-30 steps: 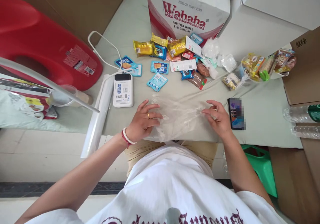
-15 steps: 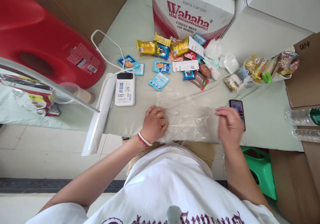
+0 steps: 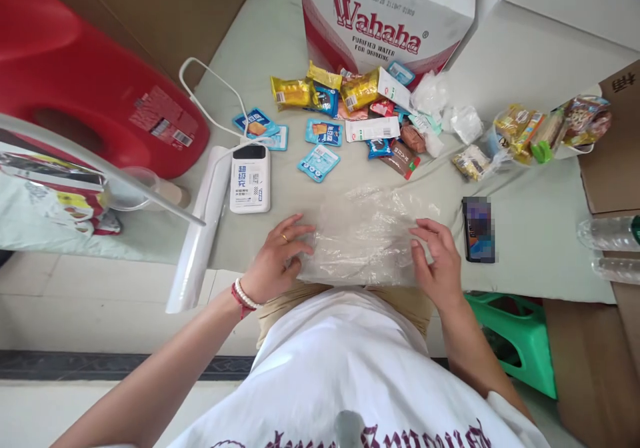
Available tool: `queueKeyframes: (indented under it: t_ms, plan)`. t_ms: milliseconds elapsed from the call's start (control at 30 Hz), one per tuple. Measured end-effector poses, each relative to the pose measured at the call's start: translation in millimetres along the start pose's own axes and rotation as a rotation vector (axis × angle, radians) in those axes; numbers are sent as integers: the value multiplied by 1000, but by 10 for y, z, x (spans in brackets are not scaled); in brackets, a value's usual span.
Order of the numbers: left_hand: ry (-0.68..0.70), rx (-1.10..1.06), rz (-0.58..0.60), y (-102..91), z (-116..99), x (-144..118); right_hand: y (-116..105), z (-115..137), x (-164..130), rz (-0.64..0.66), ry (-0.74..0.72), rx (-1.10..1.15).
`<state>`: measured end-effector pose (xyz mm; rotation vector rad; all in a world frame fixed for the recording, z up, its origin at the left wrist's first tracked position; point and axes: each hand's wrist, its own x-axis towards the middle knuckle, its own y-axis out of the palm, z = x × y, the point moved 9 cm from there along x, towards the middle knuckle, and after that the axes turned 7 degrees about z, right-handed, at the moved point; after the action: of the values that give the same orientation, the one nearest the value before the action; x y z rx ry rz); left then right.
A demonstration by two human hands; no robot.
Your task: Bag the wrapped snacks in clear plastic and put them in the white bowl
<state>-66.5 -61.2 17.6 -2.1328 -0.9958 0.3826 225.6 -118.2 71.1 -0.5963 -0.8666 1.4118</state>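
A clear, crinkled plastic bag (image 3: 363, 238) lies flat on the cloth-covered table in front of me. At its left edge is my left hand (image 3: 283, 258), fingers apart, the tips touching or just over the plastic. My right hand (image 3: 437, 258) is at the opposite edge with its fingers loosely curved and apart; its fingertips meet the bag's side. Neither hand grips anything. Beyond the bag lie two blue snack packets (image 3: 320, 161) and a pile of wrapped snacks (image 3: 373, 128).
A phone (image 3: 479, 230) lies right of my right hand. To the left are a white power bank (image 3: 250, 180) with a cable, a plastic roll (image 3: 197, 235) and a red jug (image 3: 100, 75). A Wahaha carton (image 3: 385, 28) stands behind; a snack-filled container (image 3: 520, 141) sits right.
My left hand has moved left and spread its fingers. My right hand has come left to the bag, uncovering the phone. The bag lies more spread out.
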Motion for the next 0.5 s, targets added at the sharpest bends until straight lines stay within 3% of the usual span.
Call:
queueKeyframes:
  t_ms: [67, 167, 267, 400, 500]
  plan:
    - [-18, 32, -117, -78, -99, 61, 282, 366, 152, 112, -86, -8]
    - [-57, 134, -277, -234, -235, 202, 1005, 779, 196, 410, -224, -86]
    - [-53, 218, -268, -337, -376, 397, 1480, 902, 114, 515, -294, -169]
    - [-31, 178, -120, -275, -689, 526, 1626, 850, 60, 516, -282, -147]
    - [89, 22, 54, 72, -1047, 517, 1627, 799, 73, 538, -246, -96]
